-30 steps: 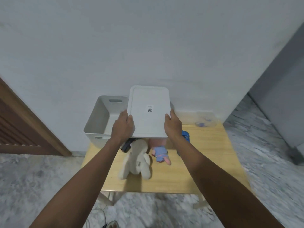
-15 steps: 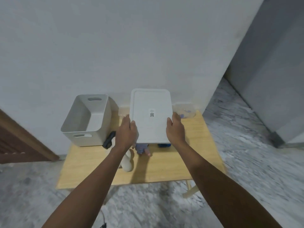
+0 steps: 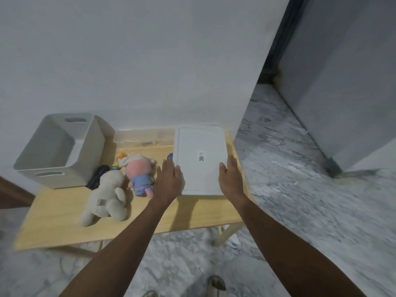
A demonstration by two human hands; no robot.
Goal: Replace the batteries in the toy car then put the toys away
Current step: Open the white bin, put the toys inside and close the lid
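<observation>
I hold a flat white lid (image 3: 200, 159) with a small QR label over the right end of the wooden table (image 3: 64, 217). My left hand (image 3: 170, 179) grips its left edge and my right hand (image 3: 230, 177) grips its right edge. A grey open bin (image 3: 57, 151) stands at the table's back left. A cream plush animal (image 3: 106, 198) and a pink doll in blue clothes (image 3: 139, 174) lie in the middle. A blue object (image 3: 170, 155), perhaps the toy car, peeks out behind the lid's left edge, mostly hidden.
A black object (image 3: 97, 176) lies beside the bin, with small orange and yellow toys (image 3: 120, 160) behind the doll. A clear plastic container (image 3: 145, 137) sits against the white wall. Marble floor surrounds the table; a grey door or cabinet (image 3: 342, 82) stands at right.
The lid, held in both hands, has moved from above the toys to the table's right end. My view swung right, so the plush toys are uncovered.
</observation>
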